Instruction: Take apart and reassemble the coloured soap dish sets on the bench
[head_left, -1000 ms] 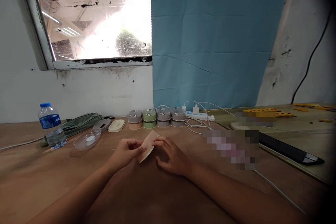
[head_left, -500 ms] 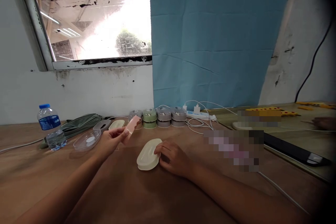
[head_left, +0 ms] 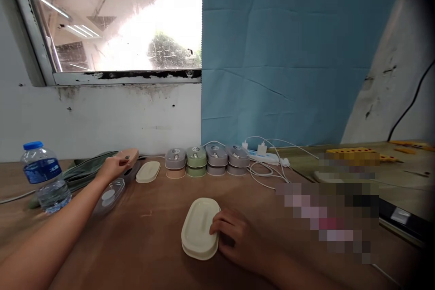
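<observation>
Now the cream box [head_left: 200, 227], long axis near twelve-to-six, touches the right grip [head_left: 235, 236] at its nine o'clock, pinch unclear, while the left grip [head_left: 113, 168] pinches a pink piece [head_left: 130, 153].

At the table's [head_left: 152, 244] right edge I get only pixel blocks [head_left: 316, 210]. By its far edge, the emblems on 4 boxes [head_left: 196, 163] are too small to read. The left hand [head_left: 113, 166] hides part of the peach piece [head_left: 129, 153].
</observation>
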`<action>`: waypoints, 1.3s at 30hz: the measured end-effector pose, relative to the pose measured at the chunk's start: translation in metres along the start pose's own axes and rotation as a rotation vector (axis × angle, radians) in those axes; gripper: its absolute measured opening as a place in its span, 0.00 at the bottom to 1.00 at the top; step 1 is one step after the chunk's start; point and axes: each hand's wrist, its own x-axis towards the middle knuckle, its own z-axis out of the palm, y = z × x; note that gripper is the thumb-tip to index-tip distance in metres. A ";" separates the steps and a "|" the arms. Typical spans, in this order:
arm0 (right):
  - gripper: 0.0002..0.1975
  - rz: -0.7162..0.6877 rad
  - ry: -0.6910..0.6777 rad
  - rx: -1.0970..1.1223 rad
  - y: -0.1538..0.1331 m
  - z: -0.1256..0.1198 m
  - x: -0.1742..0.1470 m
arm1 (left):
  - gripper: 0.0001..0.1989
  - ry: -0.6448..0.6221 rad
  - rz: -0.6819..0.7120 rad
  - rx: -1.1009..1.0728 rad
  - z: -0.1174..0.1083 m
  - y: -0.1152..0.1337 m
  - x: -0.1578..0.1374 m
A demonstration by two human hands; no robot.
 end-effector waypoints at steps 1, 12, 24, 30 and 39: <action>0.12 0.011 0.005 0.008 0.001 0.000 0.000 | 0.21 -0.027 0.013 -0.008 0.003 -0.002 0.003; 0.13 0.037 -0.019 0.016 0.003 0.000 0.004 | 0.18 -0.159 0.047 -0.065 0.014 -0.013 0.003; 0.14 -0.042 -0.164 -0.079 0.003 0.000 0.004 | 0.20 -0.175 0.104 -0.138 0.016 -0.023 0.006; 0.13 -0.060 -0.133 -0.140 0.000 -0.003 0.007 | 0.21 -0.112 0.211 -0.179 -0.002 -0.005 0.003; 0.10 -0.150 -0.156 -0.131 0.018 0.020 0.026 | 0.12 -0.177 0.745 -0.390 0.005 0.138 -0.135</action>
